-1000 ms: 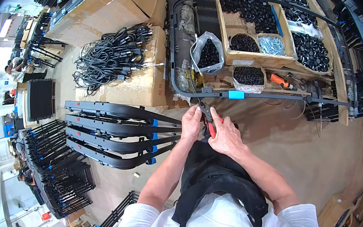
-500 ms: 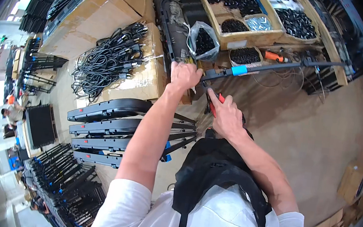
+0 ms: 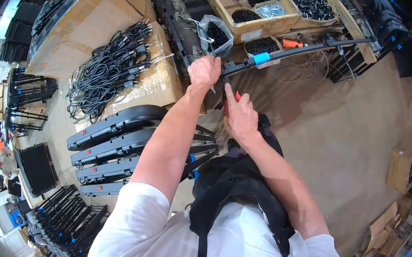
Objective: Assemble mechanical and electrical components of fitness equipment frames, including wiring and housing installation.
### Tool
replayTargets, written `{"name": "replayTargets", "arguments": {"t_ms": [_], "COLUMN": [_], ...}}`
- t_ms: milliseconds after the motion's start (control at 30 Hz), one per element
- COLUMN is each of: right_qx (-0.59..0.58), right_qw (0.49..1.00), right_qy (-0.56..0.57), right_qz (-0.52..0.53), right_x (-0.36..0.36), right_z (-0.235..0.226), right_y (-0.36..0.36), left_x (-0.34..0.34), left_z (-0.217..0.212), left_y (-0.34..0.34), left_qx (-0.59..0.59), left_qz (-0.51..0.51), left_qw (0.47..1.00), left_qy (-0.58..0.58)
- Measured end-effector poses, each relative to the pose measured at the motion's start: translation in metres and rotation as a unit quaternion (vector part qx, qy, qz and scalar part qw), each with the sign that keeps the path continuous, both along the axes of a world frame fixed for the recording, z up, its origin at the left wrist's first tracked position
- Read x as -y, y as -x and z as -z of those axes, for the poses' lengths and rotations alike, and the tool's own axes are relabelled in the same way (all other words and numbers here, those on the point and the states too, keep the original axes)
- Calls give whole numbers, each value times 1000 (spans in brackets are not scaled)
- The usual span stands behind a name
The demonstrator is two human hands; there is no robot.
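Note:
A black tubular frame [image 3: 298, 51] with blue tape [image 3: 261, 59] on it lies across the bench in front of me. My left hand [image 3: 204, 70] is closed around the frame's near corner; its fingertips are partly hidden. Just right of it and slightly nearer, my right hand [image 3: 242, 116] grips red-handled pliers [image 3: 227, 108], index finger stretched along them toward the corner. The plier jaws are up against the frame there, but what they bite on is too small to tell. A clear plastic bag [image 3: 216, 33] of small black parts sits just beyond my left hand.
A wooden tray [image 3: 249, 31] of black and silver small parts stands behind the frame, near an orange-handled tool [image 3: 292, 43]. Black cables [image 3: 107, 73] lie on a carton at left. Several long black housings [image 3: 113, 127] stand beside my left forearm. Cartons [image 3: 401, 170] sit far right.
My view has turned a little, so the bench and both hands appear farther left and higher. Both hands keep their holds at the frame's corner, the right one still on the pliers.

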State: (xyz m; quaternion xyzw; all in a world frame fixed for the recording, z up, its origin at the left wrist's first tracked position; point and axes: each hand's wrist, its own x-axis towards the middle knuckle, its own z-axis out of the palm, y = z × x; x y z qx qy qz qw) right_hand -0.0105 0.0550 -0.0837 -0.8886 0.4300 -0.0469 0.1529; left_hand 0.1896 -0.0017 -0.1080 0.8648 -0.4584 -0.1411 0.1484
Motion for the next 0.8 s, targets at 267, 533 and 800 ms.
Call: {"name": "replayTargets", "arguments": {"t_ms": [267, 533, 800], "right_qx": [343, -41, 95], "right_qw": [653, 925, 920], "right_qy": [-672, -378, -362], "right_qz": [69, -5, 115], "right_x": [48, 65, 143], "right_z": [67, 22, 161], "right_y": [35, 51, -40], "left_x": [8, 11, -19], "left_z": [6, 9, 7], "left_y": [6, -3, -21], "left_qx": [-31, -21, 49], "left_qz": [-28, -55, -76], "left_qw": [999, 998, 996], "left_qy": [3, -1, 13]}}
